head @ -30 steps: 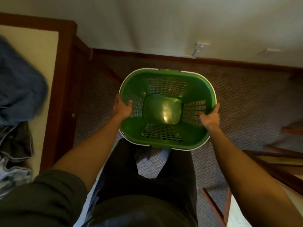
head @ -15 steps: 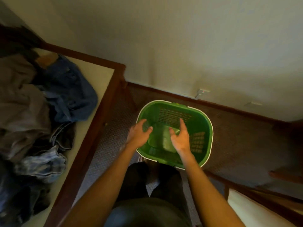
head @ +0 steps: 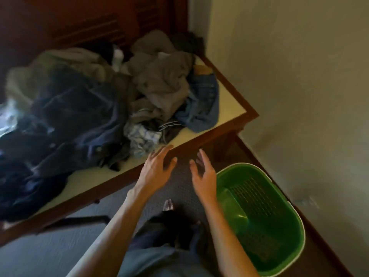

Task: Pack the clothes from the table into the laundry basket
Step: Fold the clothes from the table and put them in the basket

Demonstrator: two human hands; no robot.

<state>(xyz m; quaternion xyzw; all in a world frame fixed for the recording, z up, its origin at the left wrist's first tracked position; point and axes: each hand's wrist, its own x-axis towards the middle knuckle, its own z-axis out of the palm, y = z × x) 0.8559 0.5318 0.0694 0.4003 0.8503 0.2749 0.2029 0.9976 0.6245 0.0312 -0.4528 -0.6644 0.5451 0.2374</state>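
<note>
Both hands were empty, fingers spread wide, nothing held. Left hand hovered at the table's wooden edge, fingertips just short of the clothes pile; nearest item was a crumpled light checked cloth, close to the fingers but not touching. Right hand hung over the carpet, between table and basket, apart from the clothes. Pile covered most of the pale tabletop: dark blue denim piece on the left, grey garments in the middle, blue jeans toward the far corner. Green laundry basket sat on the floor by the wall, just right of the right wrist, nothing inside.
</note>
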